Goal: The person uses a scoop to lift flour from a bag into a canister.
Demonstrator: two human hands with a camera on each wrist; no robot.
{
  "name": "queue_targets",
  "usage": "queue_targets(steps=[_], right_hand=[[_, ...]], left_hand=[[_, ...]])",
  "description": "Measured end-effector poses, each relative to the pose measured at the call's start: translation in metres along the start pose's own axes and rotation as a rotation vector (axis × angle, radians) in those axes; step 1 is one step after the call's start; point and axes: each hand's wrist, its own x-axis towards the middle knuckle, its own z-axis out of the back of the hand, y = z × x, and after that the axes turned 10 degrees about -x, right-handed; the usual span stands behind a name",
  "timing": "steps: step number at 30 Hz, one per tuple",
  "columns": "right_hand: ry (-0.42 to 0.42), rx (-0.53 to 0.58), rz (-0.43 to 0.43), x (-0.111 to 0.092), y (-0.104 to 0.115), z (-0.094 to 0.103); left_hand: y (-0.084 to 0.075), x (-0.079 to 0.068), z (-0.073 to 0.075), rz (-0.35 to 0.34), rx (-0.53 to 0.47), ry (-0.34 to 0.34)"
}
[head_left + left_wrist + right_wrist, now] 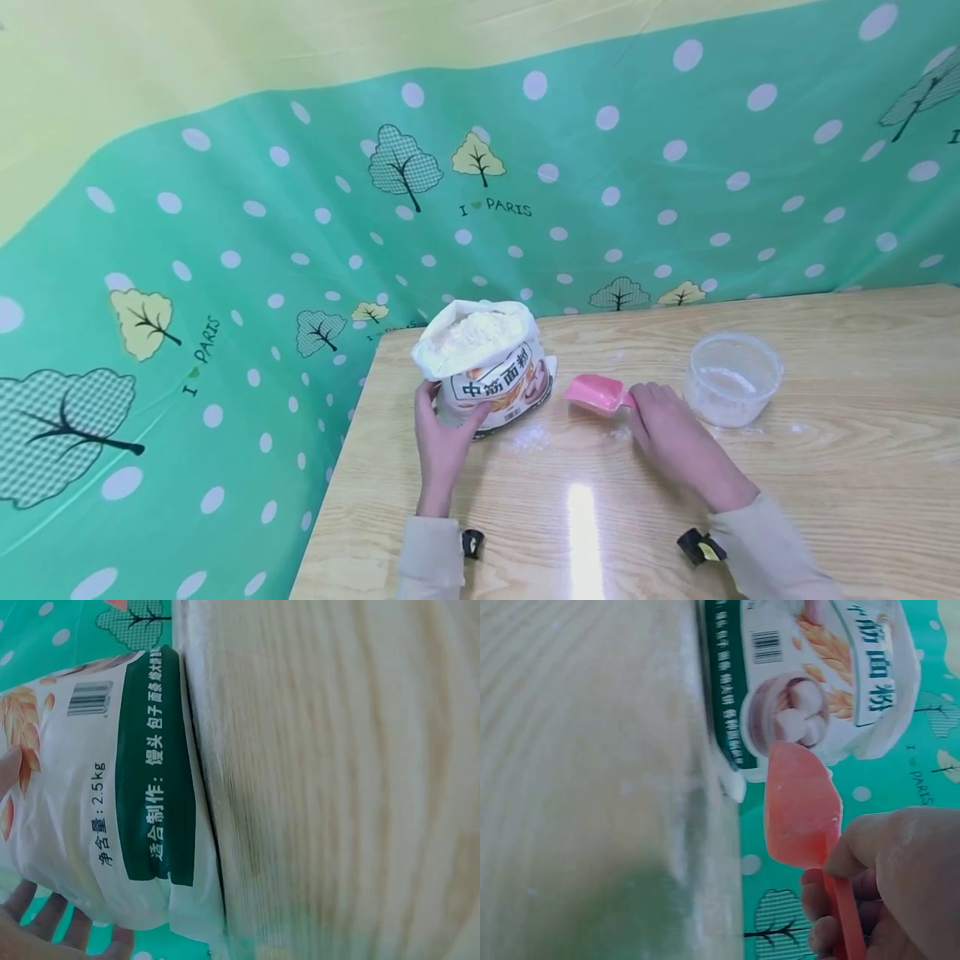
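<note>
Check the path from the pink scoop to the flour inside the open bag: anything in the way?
No separate object visible between them. The pink scoop, in the right grip, is right of the bag; only the bag's own rim likely needs clearing. The left grip holds the bag's left front, off that path.

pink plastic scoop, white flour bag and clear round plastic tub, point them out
Pink plastic scoop [596, 392]: head view, on its bowl.
White flour bag [498, 383]: head view, printed front.
Clear round plastic tub [724, 407]: head view, near wall.
</note>
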Motion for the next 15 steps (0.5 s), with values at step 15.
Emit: queue_targets(steps=[15], right_hand=[[-0.029, 0.048, 0.035, 0.019, 0.003, 0.04]], left_hand=[[-0.001, 0.011, 0.015, 0.03, 0.007, 0.095]])
